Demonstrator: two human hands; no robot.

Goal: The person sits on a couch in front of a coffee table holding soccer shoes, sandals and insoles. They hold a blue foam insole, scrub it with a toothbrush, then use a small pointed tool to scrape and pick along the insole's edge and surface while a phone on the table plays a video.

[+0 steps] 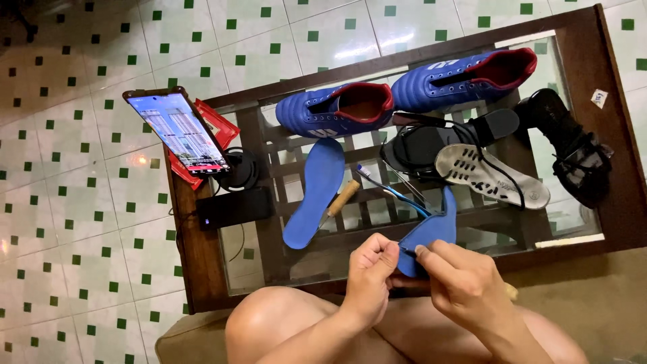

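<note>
Both hands (404, 269) pinching blue insole (431, 232) | glass-topped wooden table (195, 256) | green-dotted white tile floor (81, 222)

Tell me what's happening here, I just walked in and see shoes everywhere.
A seated person pinches one end of a blue insole between the left hand and right hand. A second blue insole, two blue boots, a toothbrush and black sandals lie on the glass-topped table.

both hands, left hand (369, 269) and right hand (457, 280), pinch a blue insole (431, 232) over the glass table (606, 135); two blue shoes (337, 108) stand behind.
</note>
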